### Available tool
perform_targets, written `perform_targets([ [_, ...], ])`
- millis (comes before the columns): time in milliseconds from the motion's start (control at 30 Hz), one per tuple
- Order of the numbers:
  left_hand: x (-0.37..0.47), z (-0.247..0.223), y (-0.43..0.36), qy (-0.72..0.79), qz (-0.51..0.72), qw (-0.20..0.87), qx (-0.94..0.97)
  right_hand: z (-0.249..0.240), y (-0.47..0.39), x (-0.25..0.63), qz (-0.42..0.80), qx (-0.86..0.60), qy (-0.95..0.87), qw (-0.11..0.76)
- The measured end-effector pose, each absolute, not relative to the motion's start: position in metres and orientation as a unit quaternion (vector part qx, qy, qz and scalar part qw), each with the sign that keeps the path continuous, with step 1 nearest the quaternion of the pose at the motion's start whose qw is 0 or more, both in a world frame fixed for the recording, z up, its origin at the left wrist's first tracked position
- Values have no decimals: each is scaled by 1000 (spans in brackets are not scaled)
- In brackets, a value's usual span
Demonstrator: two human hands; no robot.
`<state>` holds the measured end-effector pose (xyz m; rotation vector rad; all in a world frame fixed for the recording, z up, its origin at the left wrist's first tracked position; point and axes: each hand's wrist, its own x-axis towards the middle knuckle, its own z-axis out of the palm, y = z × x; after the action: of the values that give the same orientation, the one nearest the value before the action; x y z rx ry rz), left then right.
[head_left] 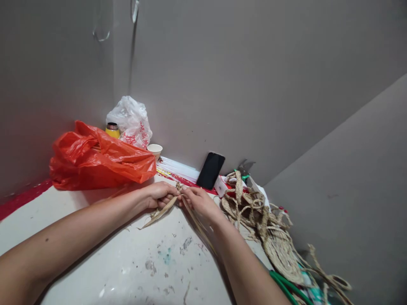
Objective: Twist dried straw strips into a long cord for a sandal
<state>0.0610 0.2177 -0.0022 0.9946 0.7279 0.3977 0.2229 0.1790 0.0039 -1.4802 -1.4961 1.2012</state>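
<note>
Both hands meet over the white tabletop (127,254), fingers pinched on a dry, straw-coloured braid (178,185) whose short knotted end pokes up between them. My left hand (163,194) grips it from the left side. A loose pale fibre strip (160,215), like dried husk, hangs from there toward the lower left. From the other side my right hand (201,202) closes thumb and fingers on the same braid. Longer strips (197,226) trail down under the right wrist and forearm. The exact hold of the fingertips is partly hidden.
At the right edge lies a heap of braided straw cord (280,250), with scissors-like tool (244,167) behind it. A phone (210,170) leans on the wall. Leftward sit an orange plastic bag (101,161), a white bag (130,118), a yellow bottle (112,130) and a paper cup (154,149).
</note>
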Motion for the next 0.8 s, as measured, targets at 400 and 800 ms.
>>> perform_targets([
  [400, 62, -9, 220, 354, 184, 653, 644, -4, 185, 232, 664, -507, -488, 252],
  [800, 55, 6, 220, 372, 136, 503, 769, -13, 186, 226, 705, -488, -411, 312],
])
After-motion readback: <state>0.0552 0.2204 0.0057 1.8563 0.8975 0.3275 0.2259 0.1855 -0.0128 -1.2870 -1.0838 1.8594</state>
